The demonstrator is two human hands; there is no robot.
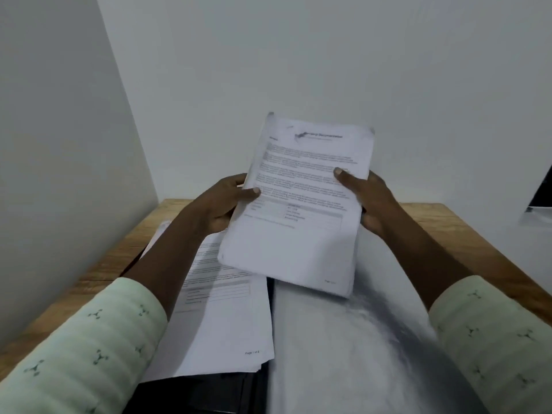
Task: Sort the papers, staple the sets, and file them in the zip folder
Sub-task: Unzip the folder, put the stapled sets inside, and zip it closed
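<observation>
**Both hands hold a stack of papers (pixel 298 216) above a wooden table (pixel 433 222)**

The left hand (pixel 230 201) grips the stack's left edge, thumb on top and fingers curled underneath; the right hand (pixel 370 198) grips the right edge the same way. The stack is raised and tilted toward the viewer. A second pile (pixel 221 312) of printed pages lies flat below the left forearm, on a dark object (pixel 209 392) — perhaps the zip folder, though that is unclear. No stapler is visible. Sorting well probably means reading each heading and page number, then laying sheets down squarely — edges aligned for stapling.
</observation>
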